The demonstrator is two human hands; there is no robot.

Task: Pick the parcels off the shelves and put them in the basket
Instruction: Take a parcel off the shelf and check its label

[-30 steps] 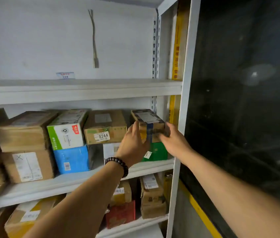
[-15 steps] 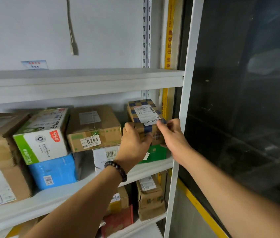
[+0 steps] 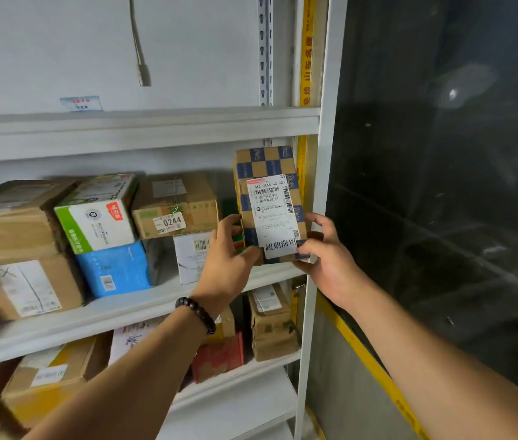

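A small parcel (image 3: 269,173) in brown and blue checked wrap, with a white shipping label facing me, is held upright at the right end of the middle shelf (image 3: 118,309). My left hand (image 3: 227,258) grips its lower left edge. My right hand (image 3: 327,255) pinches its lower right corner. Other parcels stay on the shelf: a brown box marked 0244 (image 3: 175,208), a green and white box (image 3: 99,214), a blue box (image 3: 114,268), a white box (image 3: 191,255). No basket is in view.
Plain brown boxes (image 3: 19,246) fill the shelf's left. The lower shelf (image 3: 238,373) holds a red box (image 3: 219,357) and taped brown parcels (image 3: 270,322). A white upright post (image 3: 321,201) stands right of the parcel; beyond it is a dark pane (image 3: 442,185). The top shelf (image 3: 140,125) carries nothing visible.
Both hands have tipped the checked parcel from lying flat to standing upright, label towards me, and drawn it nearer. The view has shifted closer to the shelf.
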